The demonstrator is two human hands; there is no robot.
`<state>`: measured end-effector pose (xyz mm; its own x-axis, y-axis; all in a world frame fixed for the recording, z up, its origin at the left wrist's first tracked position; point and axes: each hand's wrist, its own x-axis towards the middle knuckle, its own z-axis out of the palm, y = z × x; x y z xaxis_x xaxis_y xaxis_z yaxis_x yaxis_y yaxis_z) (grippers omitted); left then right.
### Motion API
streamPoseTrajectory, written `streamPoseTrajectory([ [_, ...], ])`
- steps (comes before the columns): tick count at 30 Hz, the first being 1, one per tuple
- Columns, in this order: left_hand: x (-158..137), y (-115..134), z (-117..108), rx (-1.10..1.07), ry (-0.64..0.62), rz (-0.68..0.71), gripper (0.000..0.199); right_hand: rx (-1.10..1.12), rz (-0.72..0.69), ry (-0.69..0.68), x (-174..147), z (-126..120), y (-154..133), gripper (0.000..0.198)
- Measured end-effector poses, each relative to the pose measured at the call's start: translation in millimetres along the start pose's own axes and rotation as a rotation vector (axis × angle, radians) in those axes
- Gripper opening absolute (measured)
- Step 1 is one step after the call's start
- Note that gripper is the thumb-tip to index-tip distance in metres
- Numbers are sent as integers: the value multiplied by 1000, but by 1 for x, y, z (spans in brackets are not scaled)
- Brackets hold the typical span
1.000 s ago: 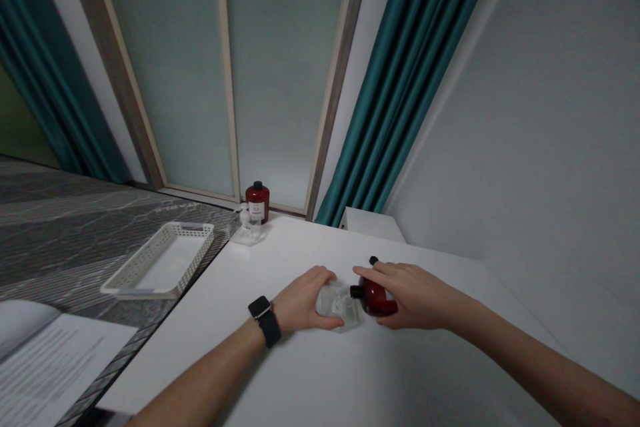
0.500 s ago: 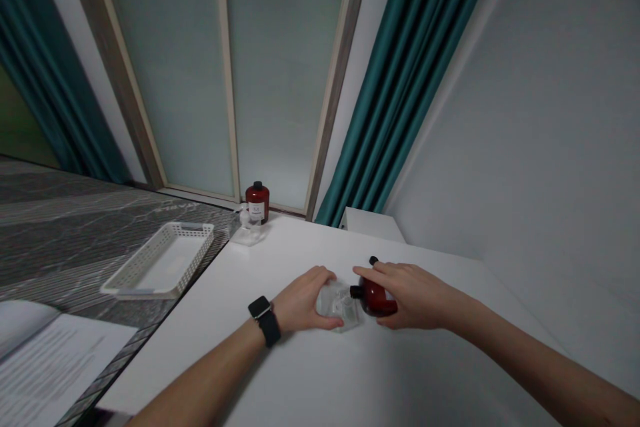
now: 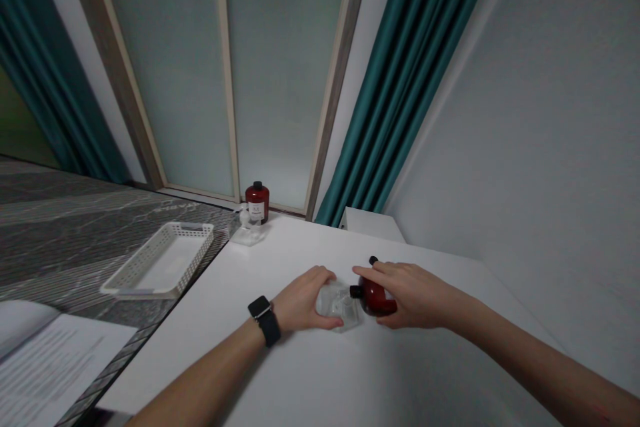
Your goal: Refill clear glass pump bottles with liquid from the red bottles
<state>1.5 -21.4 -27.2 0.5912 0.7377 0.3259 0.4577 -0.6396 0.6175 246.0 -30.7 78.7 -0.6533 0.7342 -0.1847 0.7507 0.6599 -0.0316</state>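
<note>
Best, as a judgement, to hold the clear container (image 3: 346, 310) flat upon the tabletop (image 3: 300, 380), and to aim the black neck of the red bottle (image 3: 379, 297) at the container's middle rather than its edge, for fear of a spill or a knock. Better also to turn the bottle slowly from the wrist, with an even squeeze, and to leave the neck uncovered by the fingers for a good sight of it. Cannot tell whether capped or open at this black end; no liquid to be seen passing. Grips with the right hand (image 3: 417, 295), on the three o'clock side of the container, the red bottle, tipped almost onto its side, neck toward nine o'clock; clamps the body with thumb at six o'clock and fingers at twelve. Curves the left hand (image 3: 303, 300) around the container from nine o'clock, with thumb and fingers parted by its width and, apparently, set against its wall. See also, just beyond the bottle toward twelve o'clock, a small black cap (image 3: 373, 259), impossible to judge as loose or not, and, well apart toward ten or eleven o'clock, a second red bottle (image 3: 257, 195), upright.
</note>
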Motion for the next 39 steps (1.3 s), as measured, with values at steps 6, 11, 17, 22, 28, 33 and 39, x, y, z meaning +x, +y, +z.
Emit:
streamPoseTrajectory([
  [6, 0, 0, 0, 9, 0, -1, 58, -4, -4, 4, 0, 0, 0, 80],
  [11, 0, -1, 1, -3, 9, 4, 58, -1, -9, -7, 0, 0, 0, 81],
  [17, 0, -1, 0, 3, -1, 11, 58, -18, -14, -4, 1, 0, 1, 80],
  [22, 0, -1, 1, -3, 10, 16, 58, -31, -15, -1, 1, 0, 0, 80],
  [28, 0, -2, 2, -8, 9, 5, 59, -35, -21, -4, 1, -1, 0, 80],
  [33, 0, 0, 1, -16, 11, 7, 58, -44, -21, -1, 1, -2, 0, 82],
  [39, 0, 0, 1, 13, 14, 4, 57, -45, -23, 4, 2, -2, -1, 81],
])
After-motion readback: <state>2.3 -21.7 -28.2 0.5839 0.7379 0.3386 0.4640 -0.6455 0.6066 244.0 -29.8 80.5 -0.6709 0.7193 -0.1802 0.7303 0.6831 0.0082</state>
